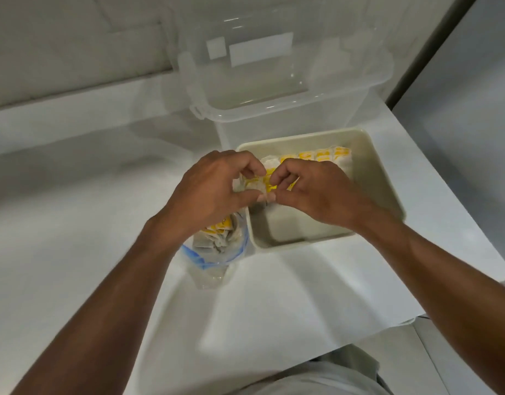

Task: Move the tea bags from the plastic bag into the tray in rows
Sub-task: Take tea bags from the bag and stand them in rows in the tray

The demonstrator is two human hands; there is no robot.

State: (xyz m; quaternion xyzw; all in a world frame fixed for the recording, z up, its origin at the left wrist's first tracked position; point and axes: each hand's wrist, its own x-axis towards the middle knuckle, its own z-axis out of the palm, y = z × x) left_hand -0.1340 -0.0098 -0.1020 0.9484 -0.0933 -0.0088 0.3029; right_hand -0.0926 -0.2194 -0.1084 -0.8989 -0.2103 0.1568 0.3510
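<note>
Over the tray's (pixel 373 172) 10 o'clock corner: noted left hand (pixel 214 189) and right hand (pixel 311 192) both pinching a clump of tea bags (pixel 260 185). One row (pixel 317 155) standing along 12 o'clock wall. More remaining in bag (pixel 217 252) at 7 o'clock. Judged under halfway.

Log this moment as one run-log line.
left hand: pinches tea bags over tray | right hand: pinches same bags | row: along tray's far wall | plastic bag: more tea bags inside

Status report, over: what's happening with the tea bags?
Left hand, right hand: both pinching tea bags over tray. One row laid at far side. More in plastic bag. Nothing blocking.
</note>
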